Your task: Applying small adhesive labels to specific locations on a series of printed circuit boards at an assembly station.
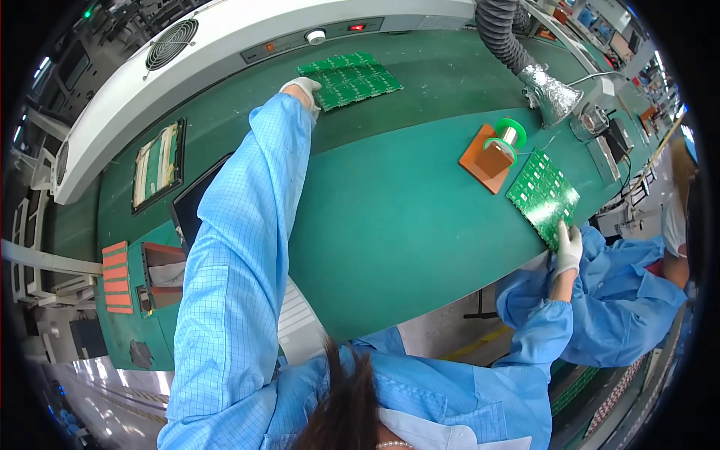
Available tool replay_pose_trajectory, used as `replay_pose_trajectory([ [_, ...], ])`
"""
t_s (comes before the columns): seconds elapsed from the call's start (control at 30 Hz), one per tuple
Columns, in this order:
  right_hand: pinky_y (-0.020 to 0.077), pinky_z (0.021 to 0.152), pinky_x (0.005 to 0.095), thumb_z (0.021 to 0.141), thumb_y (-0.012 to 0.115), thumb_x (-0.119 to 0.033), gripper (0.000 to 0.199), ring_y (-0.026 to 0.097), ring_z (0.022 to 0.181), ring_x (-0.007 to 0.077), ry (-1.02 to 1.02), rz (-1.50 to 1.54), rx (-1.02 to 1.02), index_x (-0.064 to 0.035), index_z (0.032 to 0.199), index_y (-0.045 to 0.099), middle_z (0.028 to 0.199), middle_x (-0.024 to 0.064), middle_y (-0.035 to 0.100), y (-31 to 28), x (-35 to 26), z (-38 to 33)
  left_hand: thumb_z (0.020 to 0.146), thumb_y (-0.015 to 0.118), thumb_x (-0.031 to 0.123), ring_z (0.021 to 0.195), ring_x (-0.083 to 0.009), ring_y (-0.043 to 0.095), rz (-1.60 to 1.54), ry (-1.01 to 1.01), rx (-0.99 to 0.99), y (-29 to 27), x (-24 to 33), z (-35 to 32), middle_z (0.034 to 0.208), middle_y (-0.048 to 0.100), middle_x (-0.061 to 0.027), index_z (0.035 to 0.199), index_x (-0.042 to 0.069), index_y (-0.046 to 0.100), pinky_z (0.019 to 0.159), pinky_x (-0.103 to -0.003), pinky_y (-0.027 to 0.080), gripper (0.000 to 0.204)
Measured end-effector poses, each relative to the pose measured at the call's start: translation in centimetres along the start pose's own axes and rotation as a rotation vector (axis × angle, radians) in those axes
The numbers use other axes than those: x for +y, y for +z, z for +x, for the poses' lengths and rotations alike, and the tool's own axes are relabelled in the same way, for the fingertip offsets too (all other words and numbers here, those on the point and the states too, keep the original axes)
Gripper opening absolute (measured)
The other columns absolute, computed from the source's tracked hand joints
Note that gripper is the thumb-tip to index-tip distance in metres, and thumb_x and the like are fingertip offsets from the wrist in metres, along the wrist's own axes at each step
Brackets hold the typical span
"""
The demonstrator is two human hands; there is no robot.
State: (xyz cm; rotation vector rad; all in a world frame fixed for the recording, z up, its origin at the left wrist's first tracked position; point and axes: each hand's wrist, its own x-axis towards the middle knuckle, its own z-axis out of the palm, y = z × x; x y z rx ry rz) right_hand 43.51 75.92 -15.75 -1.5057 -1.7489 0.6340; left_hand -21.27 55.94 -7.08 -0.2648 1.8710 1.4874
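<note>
Green circuit boards lie at both hands. Gloved left hand [304,91] touches the far circuit board [351,78]; its grip cannot be told. Right hand [568,247] pinches the near circuit board [541,191] beside the solder spool [508,136].

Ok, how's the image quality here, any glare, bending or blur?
Head view: strong fisheye, the white housing and green bench edges bow toward a black rim; even light; glare on the foil duct; both circuit boards stay sharp, at the left hand and the right hand.
</note>
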Motion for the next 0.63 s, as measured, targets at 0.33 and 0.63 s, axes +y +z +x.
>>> replay_pose_trajectory([
  [0.33,0.0444,0.096,0.0403,0.090,0.067,-0.022,0.028,0.058,0.110,0.0319,-0.583,-0.294,0.118,-0.0028,0.111,0.064,0.117,0.0175,0.061,0.8,-15.1,-8.9,0.095,0.056,0.007,0.088,-0.0306,0.068,-0.423,0.055,-0.362,1.2,-0.9,-6.7,0.103,0.063,-0.0177,0.106,-0.004,0.053,0.078,-0.036,0.059,0.016],
  [0.63,0.0502,0.093,0.0367,0.099,0.058,-0.026,0.045,0.061,0.111,0.0252,-0.113,0.662,-0.651,-0.0010,0.135,0.049,0.121,0.0135,0.062,7.8,-24.1,-13.7,0.088,0.066,0.012,0.072,-0.0248,0.067,-0.202,0.351,-0.660,-7.0,-9.7,-22.7,0.101,0.065,-0.0144,0.116,0.002,0.052,0.049,-0.032,0.049,0.032],
])
